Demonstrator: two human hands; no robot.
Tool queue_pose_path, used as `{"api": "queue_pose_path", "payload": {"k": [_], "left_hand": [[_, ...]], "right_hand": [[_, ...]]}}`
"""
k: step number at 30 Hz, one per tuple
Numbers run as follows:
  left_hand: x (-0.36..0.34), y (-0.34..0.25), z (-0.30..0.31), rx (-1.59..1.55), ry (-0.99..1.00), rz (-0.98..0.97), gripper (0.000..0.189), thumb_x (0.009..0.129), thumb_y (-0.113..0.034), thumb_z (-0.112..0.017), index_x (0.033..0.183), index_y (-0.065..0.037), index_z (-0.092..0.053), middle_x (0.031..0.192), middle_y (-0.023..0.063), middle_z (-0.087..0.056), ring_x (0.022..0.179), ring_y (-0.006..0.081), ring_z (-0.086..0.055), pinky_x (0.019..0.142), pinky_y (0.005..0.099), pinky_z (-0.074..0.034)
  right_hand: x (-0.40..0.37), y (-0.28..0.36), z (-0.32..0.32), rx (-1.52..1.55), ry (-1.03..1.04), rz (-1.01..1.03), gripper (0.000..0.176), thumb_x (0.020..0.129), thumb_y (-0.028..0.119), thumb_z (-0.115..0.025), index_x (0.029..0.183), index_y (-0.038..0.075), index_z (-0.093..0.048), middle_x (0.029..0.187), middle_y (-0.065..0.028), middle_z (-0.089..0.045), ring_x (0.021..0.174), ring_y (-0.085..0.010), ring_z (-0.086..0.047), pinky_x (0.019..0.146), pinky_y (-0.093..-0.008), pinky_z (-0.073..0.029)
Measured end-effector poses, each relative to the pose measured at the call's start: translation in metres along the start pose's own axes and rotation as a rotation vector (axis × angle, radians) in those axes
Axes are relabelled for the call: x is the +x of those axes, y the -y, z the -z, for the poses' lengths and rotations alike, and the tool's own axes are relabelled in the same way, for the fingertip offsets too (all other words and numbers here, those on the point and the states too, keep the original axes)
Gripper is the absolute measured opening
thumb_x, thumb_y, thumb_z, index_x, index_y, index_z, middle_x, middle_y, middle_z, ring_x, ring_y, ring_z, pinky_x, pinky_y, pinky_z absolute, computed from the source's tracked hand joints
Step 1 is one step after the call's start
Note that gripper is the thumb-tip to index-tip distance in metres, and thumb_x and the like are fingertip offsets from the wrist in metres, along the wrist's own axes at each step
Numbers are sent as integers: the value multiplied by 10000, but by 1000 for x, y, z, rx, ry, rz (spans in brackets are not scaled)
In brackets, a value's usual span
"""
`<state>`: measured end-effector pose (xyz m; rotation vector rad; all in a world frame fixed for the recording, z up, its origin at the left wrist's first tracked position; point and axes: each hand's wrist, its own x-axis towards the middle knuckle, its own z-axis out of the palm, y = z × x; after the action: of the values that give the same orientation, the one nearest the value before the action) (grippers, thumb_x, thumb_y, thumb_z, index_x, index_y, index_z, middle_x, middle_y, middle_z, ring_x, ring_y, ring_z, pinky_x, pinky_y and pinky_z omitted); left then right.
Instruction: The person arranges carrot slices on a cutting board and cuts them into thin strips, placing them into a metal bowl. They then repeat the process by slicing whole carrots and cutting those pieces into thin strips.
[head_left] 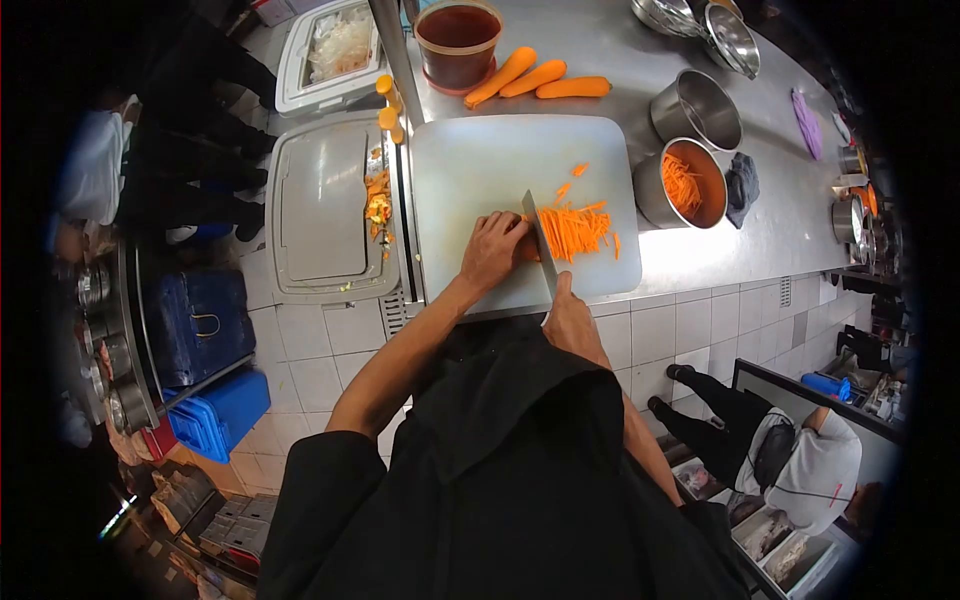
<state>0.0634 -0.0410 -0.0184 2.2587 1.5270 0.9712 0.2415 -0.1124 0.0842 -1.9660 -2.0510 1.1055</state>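
A white cutting board [460,160] lies on the steel counter. My right hand [572,318] is closed round the handle of a kitchen knife [540,240], whose blade stands on the board. Left of the blade, my left hand [492,248] presses down with bent fingers on a piece of carrot [527,247], mostly hidden under them. Cut carrot strips [575,232] lie in a pile against the blade's right side, with a few loose bits above. Right of the board, a steel pot [655,195] holds more carrot strips [682,185].
Three whole carrots [540,78] lie behind the board, beside a tub of dark liquid [458,35]. A second steel pot [697,110], a dark cloth [741,188] and a purple cloth [806,125] are to the right. A grey lidded bin [320,200] with peelings stands left. Another person [790,450] is lower right.
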Motion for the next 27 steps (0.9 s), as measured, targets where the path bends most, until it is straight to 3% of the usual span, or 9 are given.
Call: {"api": "queue_pose_path", "payload": {"k": [4,8,14,20,27], "left_hand": [[4,-3,1,-33,18,13,323,838,-42,-606,1154,-63,-666,1044,89,-619,1063,277,-599,910,425,-441],[-1,-2,1,-8,-11,0,312,831,-33,-617,1138,-66,-666,1058,89,-624,1063,279,-602,907,426,-444],[-1,-1,0,-14,-9,-3,269,841,-34,-610,1104,-63,-659,1083,94,-628,1065,283,-603,912,425,-450],[-1,0,2,-23,-27,-10,302,832,-20,-612,1126,-71,-658,1083,100,-614,1056,295,-597,897,421,-462],[-2,-1,2,-46,15,26,280,841,-28,-601,1113,-68,-656,1071,106,-609,1046,305,-596,896,424,-471]], "right_hand": [[-7,18,22,29,4,-18,325,847,-65,-493,1145,-21,-372,827,-384,-607,832,-602,-586,768,-664,-432],[-6,2,-5,-28,-1,-24,313,852,-65,-492,1139,-27,-373,788,-364,-609,819,-592,-590,754,-655,-439],[-8,14,21,37,11,16,332,837,-78,-502,1137,-25,-369,840,-379,-608,836,-592,-587,752,-653,-434],[-10,1,-9,29,-41,22,309,847,-78,-491,1129,-31,-373,786,-377,-601,834,-593,-595,742,-659,-429],[-19,25,25,32,18,-59,316,848,-72,-486,1138,-47,-364,801,-393,-606,819,-595,-594,727,-656,-430]]}}
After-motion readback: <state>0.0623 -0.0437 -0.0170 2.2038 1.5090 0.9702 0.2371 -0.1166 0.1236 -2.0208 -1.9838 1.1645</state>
